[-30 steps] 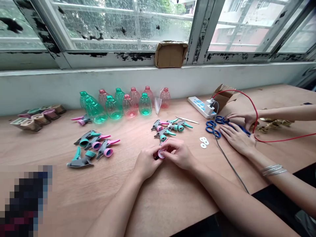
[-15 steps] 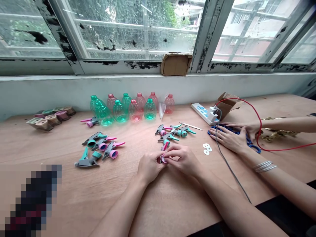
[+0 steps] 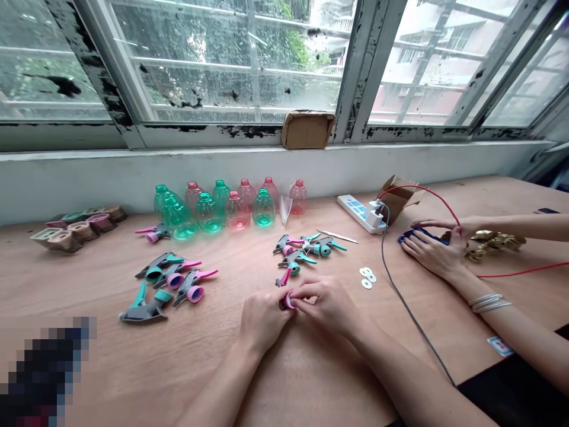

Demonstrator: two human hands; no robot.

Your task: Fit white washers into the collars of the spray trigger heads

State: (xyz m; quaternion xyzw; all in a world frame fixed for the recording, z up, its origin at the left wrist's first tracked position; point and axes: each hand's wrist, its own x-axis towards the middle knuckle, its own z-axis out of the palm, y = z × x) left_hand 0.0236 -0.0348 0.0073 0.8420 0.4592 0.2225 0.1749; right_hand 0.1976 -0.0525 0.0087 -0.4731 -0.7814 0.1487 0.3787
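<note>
My left hand (image 3: 263, 317) and my right hand (image 3: 326, 302) meet at the middle of the wooden table (image 3: 275, 379). Both pinch a small grey spray trigger head with a pink collar (image 3: 285, 296) between their fingertips. Its pink lever sticks up behind the fingers. A small cluster of trigger heads (image 3: 306, 249) lies just beyond my hands. A bigger pile of trigger heads (image 3: 166, 281) lies to the left. Three white washers (image 3: 367, 276) sit to the right of my right hand.
Green and pink bottles (image 3: 222, 204) stand in rows by the wall. Small pots (image 3: 75, 224) sit far left. Another person's hands (image 3: 433, 246) press on blue rings at the right, near a power strip (image 3: 358, 212), a red cord (image 3: 448, 213) and a cardboard box (image 3: 397, 193).
My hands stay together on the trigger head, turning it slightly. The other person's hands have drawn the blue rings to the right. The camera has tilted up a little.
</note>
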